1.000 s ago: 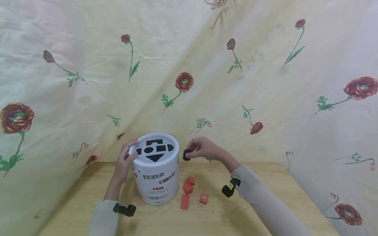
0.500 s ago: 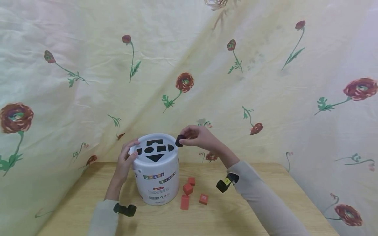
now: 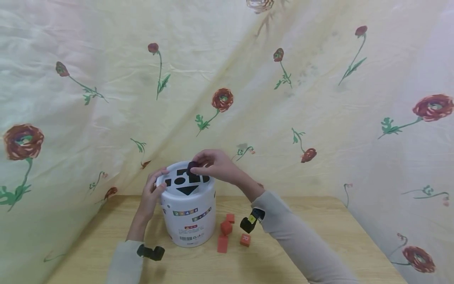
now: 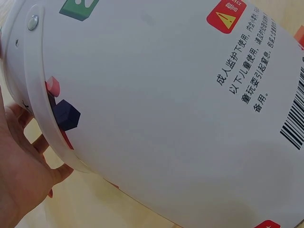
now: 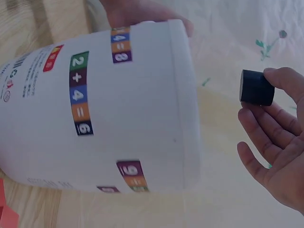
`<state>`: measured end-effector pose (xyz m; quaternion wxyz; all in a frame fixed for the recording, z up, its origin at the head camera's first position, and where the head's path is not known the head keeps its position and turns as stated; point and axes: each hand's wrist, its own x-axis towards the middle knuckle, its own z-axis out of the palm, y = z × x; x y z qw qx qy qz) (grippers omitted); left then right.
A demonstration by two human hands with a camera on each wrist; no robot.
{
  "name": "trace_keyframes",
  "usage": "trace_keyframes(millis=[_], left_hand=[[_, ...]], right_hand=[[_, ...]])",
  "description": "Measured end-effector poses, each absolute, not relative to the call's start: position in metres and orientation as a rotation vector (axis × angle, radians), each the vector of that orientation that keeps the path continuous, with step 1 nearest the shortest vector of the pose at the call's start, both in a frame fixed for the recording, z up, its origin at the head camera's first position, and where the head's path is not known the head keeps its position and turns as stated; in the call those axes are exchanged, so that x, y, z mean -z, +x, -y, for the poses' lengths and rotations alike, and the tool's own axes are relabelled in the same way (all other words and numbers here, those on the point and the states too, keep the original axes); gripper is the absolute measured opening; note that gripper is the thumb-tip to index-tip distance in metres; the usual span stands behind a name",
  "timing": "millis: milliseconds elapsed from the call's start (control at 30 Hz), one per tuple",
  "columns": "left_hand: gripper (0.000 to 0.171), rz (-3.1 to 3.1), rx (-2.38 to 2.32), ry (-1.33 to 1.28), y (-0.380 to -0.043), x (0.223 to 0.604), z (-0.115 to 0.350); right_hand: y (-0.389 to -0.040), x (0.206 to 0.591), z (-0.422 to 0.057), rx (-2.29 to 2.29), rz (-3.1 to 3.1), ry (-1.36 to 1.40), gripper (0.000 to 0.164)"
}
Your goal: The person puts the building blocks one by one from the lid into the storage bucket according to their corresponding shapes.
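A white bucket [image 3: 188,225] stands upright; its lid [image 3: 203,189] has several dark shaped openings, including a round one and a triangle. My left hand [image 3: 152,191] grips the lid's left edge, thumb and fingers spread on the rim; the left wrist view shows its fingers [image 4: 59,173] beside the bucket's clear strap. Above the lid, my right hand [image 3: 218,167] pinches a black cylinder block [image 5: 256,88] between thumb and fingertips. In the right wrist view the cylinder is apart from the bucket, beyond the lid end. From the head it covers part of the far openings.
Right of the bucket's base lie several red blocks [image 3: 222,243], one a cube marked R [image 3: 245,240]. They rest on a wooden table [image 3: 301,232]. A flowered cloth [image 3: 319,118] hangs behind and at both sides.
My right hand has carried the black cylinder up and leftward, from beside the bucket to over its lid. The left hand keeps its place on the rim; the red blocks stay put.
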<state>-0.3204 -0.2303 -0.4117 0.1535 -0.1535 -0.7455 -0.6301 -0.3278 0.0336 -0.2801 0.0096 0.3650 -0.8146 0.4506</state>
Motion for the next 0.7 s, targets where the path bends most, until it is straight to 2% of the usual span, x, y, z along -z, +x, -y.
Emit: trace_keyframes(millis=[700], left_hand=[[0.045,2.125,1.808,-0.478,-0.323,0.412,0.232]], right_hand=[[-0.332,0.296,0.011,-1.186,2.643,1.073,0.03]])
